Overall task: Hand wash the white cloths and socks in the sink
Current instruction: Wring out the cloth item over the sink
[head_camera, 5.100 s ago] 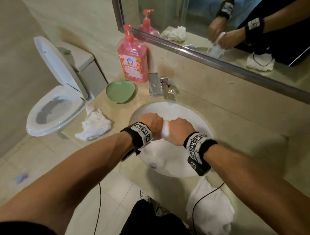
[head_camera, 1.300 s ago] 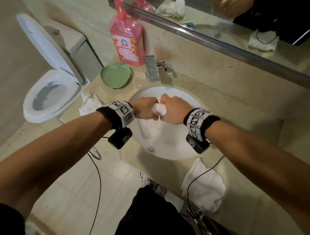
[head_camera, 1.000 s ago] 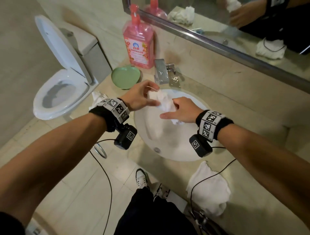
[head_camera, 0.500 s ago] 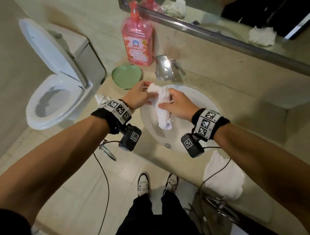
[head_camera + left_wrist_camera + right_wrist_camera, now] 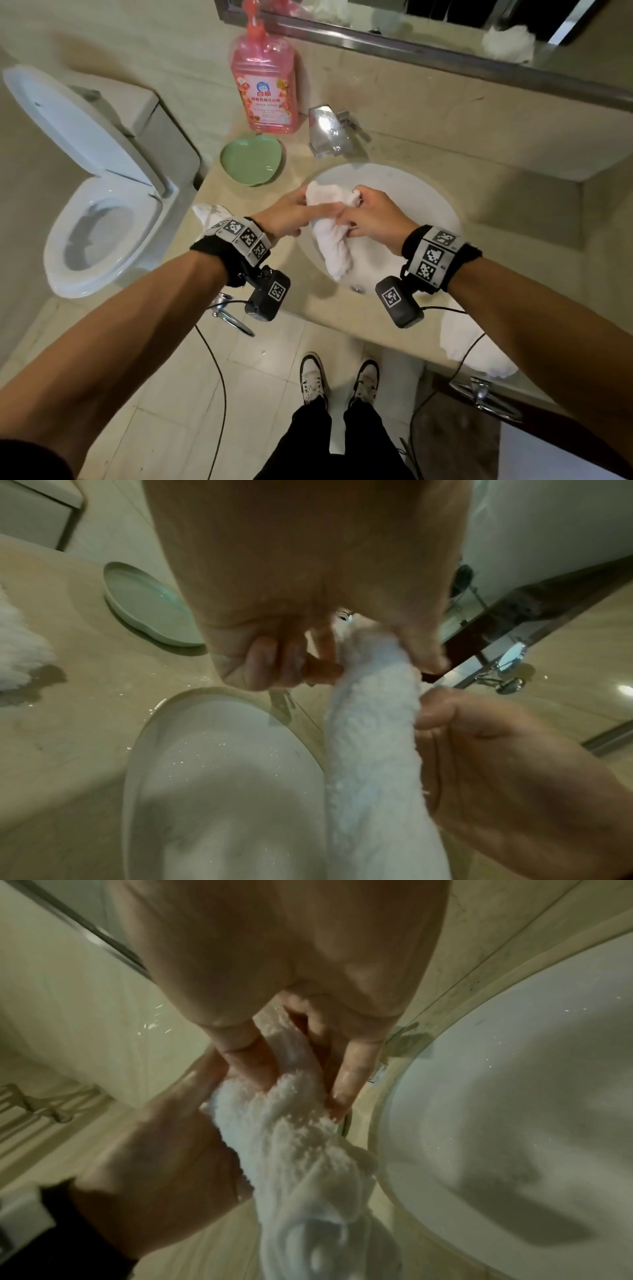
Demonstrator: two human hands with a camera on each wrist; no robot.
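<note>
Over the sink: a white cloth (image 5: pixel 334 236) hangs twisted above the round white sink (image 5: pixel 431 205), held at its top by both hands, its lower end dangling toward the basin.
Left hand: the left hand (image 5: pixel 286 217) holds the cloth's upper left corner; in the left wrist view the fingers (image 5: pixel 270 664) are curled, with the cloth (image 5: pixel 373 750) pinched between them and the thumb.
Right hand: the right hand (image 5: pixel 373 219) grips the cloth's upper right part; in the right wrist view its fingers (image 5: pixel 352 1074) are wrapped into the bunched fabric (image 5: pixel 291 1137).
Sink contents: the basin holds no cloth; water drops glint on its wall, and the drain (image 5: pixel 357 289) shows near the front.
Green dish (image 5: pixel 252 159): sits on the bench (image 5: pixel 496 205) left of the tap (image 5: pixel 327 135), with nothing in it.
Pink soap bottle (image 5: pixel 263 80): pump bottle standing upright behind the dish against the wall, filled with pink liquid.
Other cloths: one white cloth (image 5: pixel 210 214) lies on the bench's left end, partly hidden behind the left wrist band; another (image 5: pixel 472 346) lies on the front right edge under the right forearm.
Toilet (image 5: pixel 99 219): left of the bench, lid raised.
</note>
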